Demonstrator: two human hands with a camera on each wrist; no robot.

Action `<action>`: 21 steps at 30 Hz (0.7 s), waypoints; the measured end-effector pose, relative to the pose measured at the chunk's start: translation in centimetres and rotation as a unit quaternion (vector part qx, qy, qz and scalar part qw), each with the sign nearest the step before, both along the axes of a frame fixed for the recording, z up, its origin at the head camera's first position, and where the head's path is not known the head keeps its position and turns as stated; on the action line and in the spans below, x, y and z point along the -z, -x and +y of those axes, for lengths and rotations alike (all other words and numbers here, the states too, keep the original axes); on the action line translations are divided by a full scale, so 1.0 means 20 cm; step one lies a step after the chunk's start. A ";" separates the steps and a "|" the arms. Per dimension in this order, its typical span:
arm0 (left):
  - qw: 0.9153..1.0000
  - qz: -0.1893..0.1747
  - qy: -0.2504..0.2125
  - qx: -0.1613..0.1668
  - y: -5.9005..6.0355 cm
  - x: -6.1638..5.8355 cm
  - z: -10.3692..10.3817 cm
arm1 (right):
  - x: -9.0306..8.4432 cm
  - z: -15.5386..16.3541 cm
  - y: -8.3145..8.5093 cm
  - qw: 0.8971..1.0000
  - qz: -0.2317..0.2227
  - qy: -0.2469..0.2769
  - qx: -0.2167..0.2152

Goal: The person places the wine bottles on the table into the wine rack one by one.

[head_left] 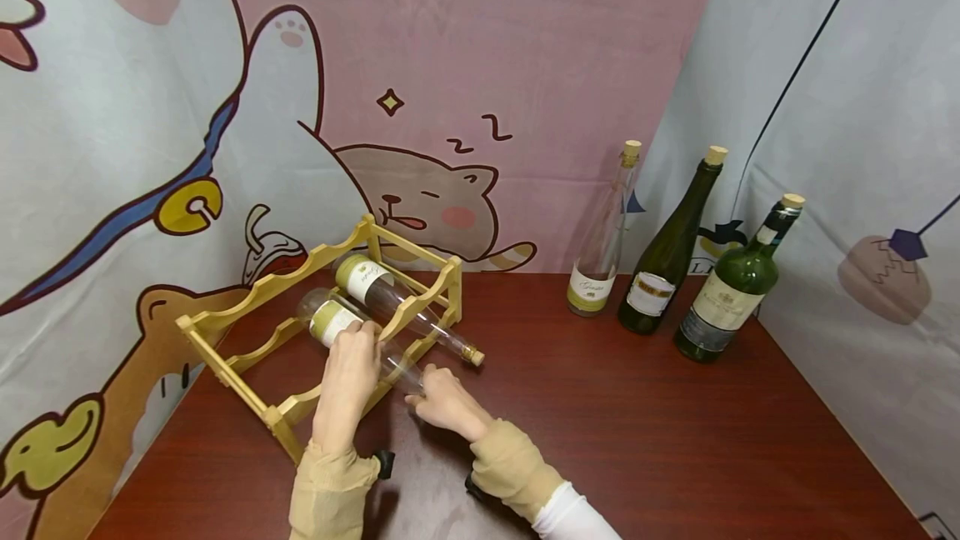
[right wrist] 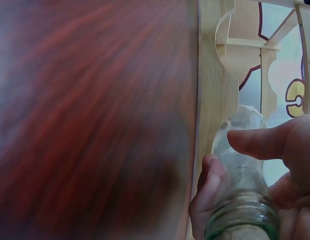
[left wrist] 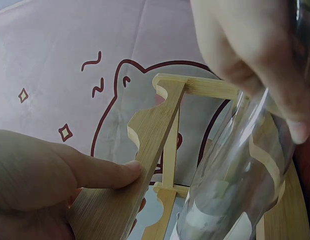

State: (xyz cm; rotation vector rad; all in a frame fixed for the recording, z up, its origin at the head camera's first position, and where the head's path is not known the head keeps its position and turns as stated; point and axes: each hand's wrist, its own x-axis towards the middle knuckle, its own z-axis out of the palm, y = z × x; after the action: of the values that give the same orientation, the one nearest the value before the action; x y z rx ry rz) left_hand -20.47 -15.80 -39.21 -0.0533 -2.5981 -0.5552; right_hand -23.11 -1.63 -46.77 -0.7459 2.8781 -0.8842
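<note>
Gripping with both hands: left hand [head_left: 348, 373] curling over the body of the clear bottle [head_left: 337, 325] beside its green label, right hand [head_left: 446, 400] pinching the neck end [right wrist: 240, 165] between thumb and fingers. Lying on its side in the wooden rack [head_left: 225, 319], one slot nearer than a second clear bottle [head_left: 397, 297] already resting across the scalloped rails.

Risking a slip of smooth glass, judging by how lightly the neck is being pinched. Risking, too, a knock against the neighbouring bottle, lying just beside, or a shift of the light rack, though the left thumb [left wrist: 112, 172] is pressing on a rail and seemingly steadying it.

Sitting near the table's [head_left: 600, 423] left edge and close to the hanging backdrop [head_left: 525, 65], leaving little room behind or leftward. Offering open tabletop to the right and toward the body. Standing well apart at the back right, three corked bottles [head_left: 667, 257].
</note>
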 end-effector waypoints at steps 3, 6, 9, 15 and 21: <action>1.000 0.000 -0.002 -0.001 0.00 0.00 0.00 | 0.01 -0.02 0.01 1.000 -0.005 0.001 0.006; 1.000 0.004 -0.003 0.000 0.00 0.00 0.00 | 0.01 -0.04 0.03 1.000 -0.010 0.002 0.010; 1.000 0.007 0.000 0.002 0.00 0.00 0.00 | 0.02 -0.06 0.04 1.000 -0.016 0.008 0.012; 1.000 0.003 0.001 0.002 0.00 -0.01 0.00 | 0.01 -0.07 0.05 1.000 -0.027 0.004 0.013; 1.000 0.002 -0.005 0.003 -0.01 -0.01 0.01 | 0.01 -0.09 0.06 1.000 -0.024 0.001 0.011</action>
State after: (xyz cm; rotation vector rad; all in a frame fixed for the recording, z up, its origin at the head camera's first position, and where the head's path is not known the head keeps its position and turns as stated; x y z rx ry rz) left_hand -20.35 -15.63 -39.06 -0.0585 -2.5926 -0.5704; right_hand -24.29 -3.50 -46.89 -0.6836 2.8491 -0.8943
